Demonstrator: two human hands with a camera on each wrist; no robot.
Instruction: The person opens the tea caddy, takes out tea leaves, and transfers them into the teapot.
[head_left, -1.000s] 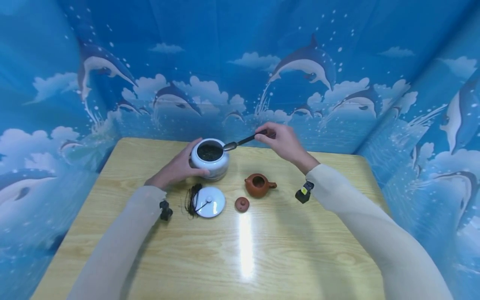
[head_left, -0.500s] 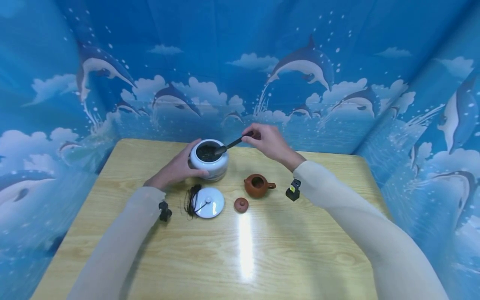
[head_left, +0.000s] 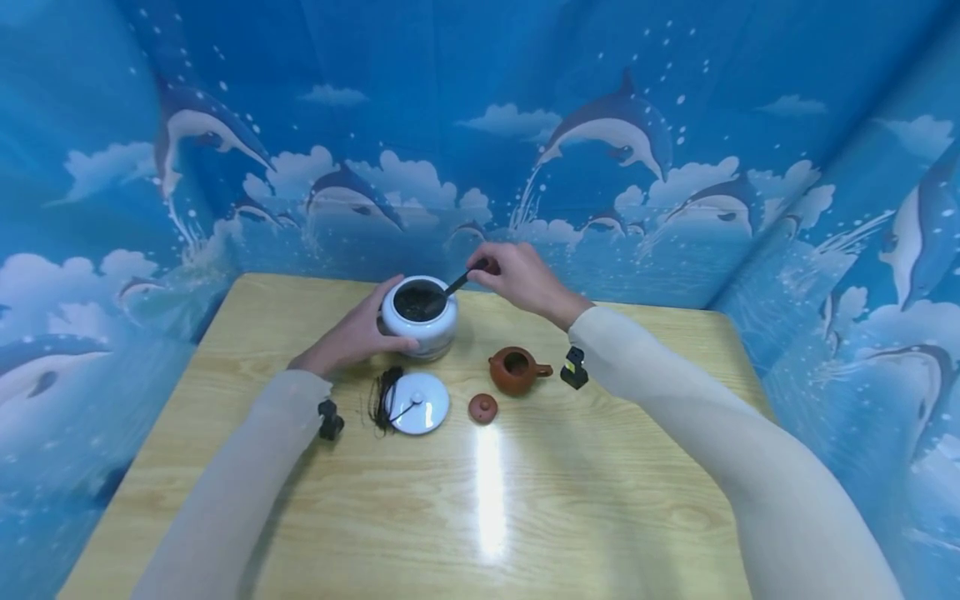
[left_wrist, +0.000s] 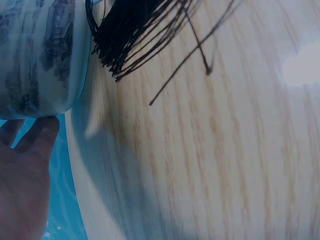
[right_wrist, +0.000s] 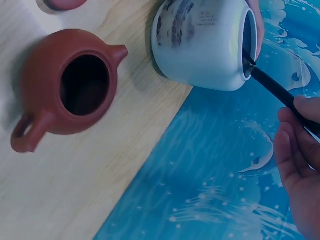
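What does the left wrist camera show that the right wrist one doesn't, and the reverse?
Only the left wrist view shows a black tassel. Only the right wrist view shows the brown teapot, part of a lid, the right hand and the black scoop dipped into the jar. Both show the jar, wooden table, blue backdrop and part of the left hand.

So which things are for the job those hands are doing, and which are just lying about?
Part of the job now:
White jar, held by the left hand
Black scoop, held by the right hand, its end inside the jar

Lying about for now:
Brown teapot, open, maybe wanted later
Small brown lid
White lid
Black tassel by the white lid
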